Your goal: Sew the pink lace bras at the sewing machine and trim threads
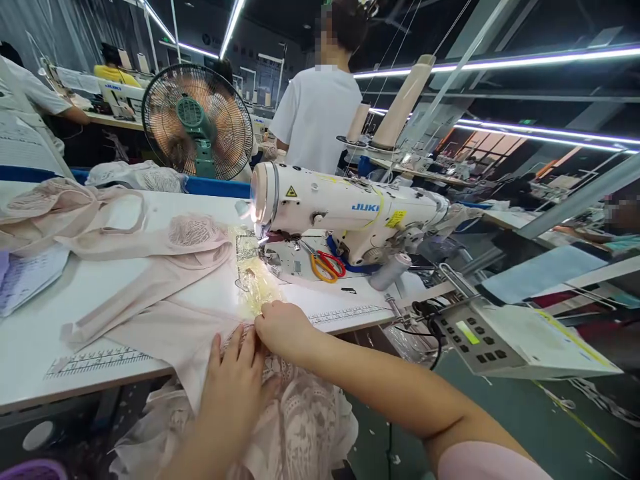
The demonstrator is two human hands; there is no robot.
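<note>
On the white tabletop (27, 360), pale pink lace fabric (315, 420) hangs over the front edge, lower centre; the left hand (235, 380) rests on it, fingers extended, slightly spread; the right hand (283, 327) pinches its edge.

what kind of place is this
Most likely a garment workshop: a JUKI sewing machine stands on the table, pale pink lace fabric hangs at its edge, and large thread cones rise behind.
</note>
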